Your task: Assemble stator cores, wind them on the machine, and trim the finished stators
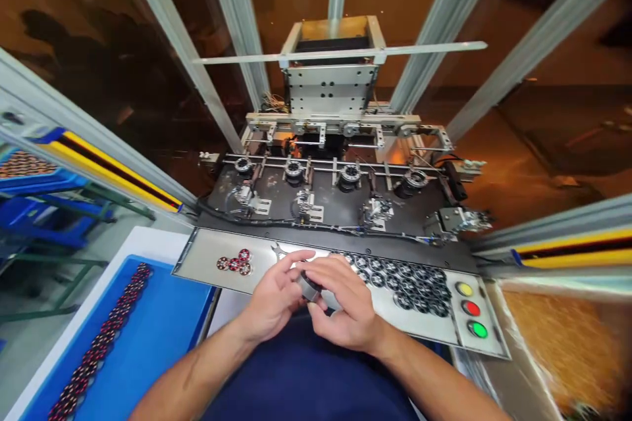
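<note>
My left hand (274, 296) and my right hand (342, 306) meet over the metal shelf (197, 262) in front of the machine. Both are closed around a small round grey part (311, 287) held between the fingers. Just beyond my right hand lies a cluster of several black round wound parts (409, 279). A small group of red wound parts (235, 263) lies on the shelf to the left. A pair of metal tweezers or cutters (279, 251) rests just past my left fingertips.
Behind the shelf a black machine bed (326, 200) carries several fixtures with mounted parts. Yellow, red and green buttons (471, 308) sit at the shelf's right end. A blue tray (162, 322) at lower left holds a long row of red wound parts (106, 335).
</note>
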The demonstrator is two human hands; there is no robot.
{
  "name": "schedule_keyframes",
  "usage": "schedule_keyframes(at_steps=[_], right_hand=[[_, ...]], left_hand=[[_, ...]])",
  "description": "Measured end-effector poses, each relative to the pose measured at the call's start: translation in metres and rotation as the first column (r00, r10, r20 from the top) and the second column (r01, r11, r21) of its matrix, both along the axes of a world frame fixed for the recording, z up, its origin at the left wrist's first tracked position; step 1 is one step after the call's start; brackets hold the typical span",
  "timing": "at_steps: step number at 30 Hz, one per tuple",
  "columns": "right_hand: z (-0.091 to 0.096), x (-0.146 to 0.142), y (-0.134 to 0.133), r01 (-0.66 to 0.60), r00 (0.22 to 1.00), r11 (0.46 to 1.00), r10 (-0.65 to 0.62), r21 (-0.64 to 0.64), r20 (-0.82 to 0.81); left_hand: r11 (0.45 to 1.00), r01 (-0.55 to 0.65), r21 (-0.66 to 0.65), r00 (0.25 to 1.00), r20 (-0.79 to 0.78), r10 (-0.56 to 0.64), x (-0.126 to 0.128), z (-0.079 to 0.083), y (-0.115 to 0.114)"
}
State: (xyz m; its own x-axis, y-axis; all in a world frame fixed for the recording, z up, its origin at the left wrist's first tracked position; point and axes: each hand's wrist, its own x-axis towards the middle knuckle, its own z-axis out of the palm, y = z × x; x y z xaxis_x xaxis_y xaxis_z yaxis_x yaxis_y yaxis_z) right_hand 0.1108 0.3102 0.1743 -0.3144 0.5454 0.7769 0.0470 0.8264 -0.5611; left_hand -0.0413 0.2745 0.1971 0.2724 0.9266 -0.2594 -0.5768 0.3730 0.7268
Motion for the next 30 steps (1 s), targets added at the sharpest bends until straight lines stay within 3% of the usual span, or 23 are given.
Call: schedule_keyframes(at_steps=[9,14,17,20,24,27,30], right_hand=[[0.016,-0.014,0.011,0.130,0.988,0.981,-0.141,0.146,0.063],[0.017,-0.016,0.013,0.071,0.994,0.997,-0.073,0.022,0.083],[0.023,-0.006,0.021,-0.101,0.982,0.988,0.118,-0.120,0.144],[0.034,0.007,0.038,-0.303,0.914,0.900,0.368,-0.313,0.171],[0.045,0.017,0.062,-0.478,0.772,0.695,0.624,-0.537,0.120],[0.042,0.020,0.067,-0.594,0.659,0.550,0.751,-0.587,0.037],[0.034,0.020,0.062,-0.649,0.609,0.501,0.793,-0.573,0.005]], left_hand=[[0.974,-0.225,0.035,0.974,0.041,0.224,-0.008,-0.002,-0.010],[0.968,-0.249,0.014,0.965,-0.076,0.249,-0.016,-0.005,-0.010],[0.968,-0.237,0.080,0.954,-0.170,0.248,-0.024,-0.008,-0.011],[0.969,-0.186,0.164,0.941,-0.254,0.223,-0.031,-0.008,-0.012],[0.985,-0.087,0.148,0.934,-0.332,0.132,-0.035,-0.006,-0.011],[0.996,-0.015,0.090,0.923,-0.382,0.048,-0.037,-0.007,-0.009],[0.998,0.056,0.029,0.896,-0.442,-0.037,-0.036,-0.009,-0.006]])
